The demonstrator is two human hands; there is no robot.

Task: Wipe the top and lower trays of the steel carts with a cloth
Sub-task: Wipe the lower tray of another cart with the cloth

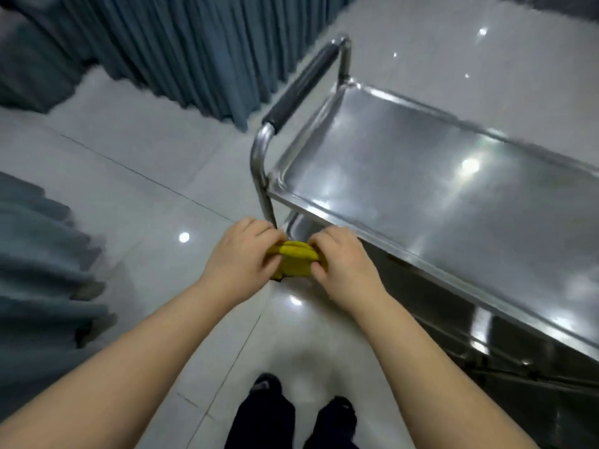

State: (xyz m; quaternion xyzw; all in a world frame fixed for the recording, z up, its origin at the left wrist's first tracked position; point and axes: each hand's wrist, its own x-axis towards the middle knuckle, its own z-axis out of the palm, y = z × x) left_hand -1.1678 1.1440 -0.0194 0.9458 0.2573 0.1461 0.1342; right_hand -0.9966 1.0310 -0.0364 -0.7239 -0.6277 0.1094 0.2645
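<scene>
a yellow cloth (296,259) is bunched into a small folded wad between both hands, just below the middle of the view. the left hand (241,257) is at the cloth's 9 o'clock side. its fingers are curled in narrow and pinch the left end of the wad, and the thumb is hidden. the right hand (340,264) is at the cloth's 3 o'clock side, its fingers likewise curled tight around the right end. only the middle strip of the cloth shows between the two sets of knuckles, with a little of it hanging toward 6 o'clock.

the steel cart (259,163) fills the view from 1 o'clock round to 4 o'clock. its top tray (421,189) is shining steel with a raised rim, and the tray's near corner lies at 12 o'clock of the hands. the right knuckles sit just beside the front rim; whether they touch it i cannot tell. a sliver of the lower tray (296,225) shows under that corner, just at 12 o'clock of the cloth.

the cart's push handle (301,82) with its dark grip stands at 12 o'clock of the view. a blue-grey curtain (181,43) hangs at 11 o'clock. the pale glossy floor (129,176) lies beneath, and dark shoes (259,413) show at 6 o'clock.
</scene>
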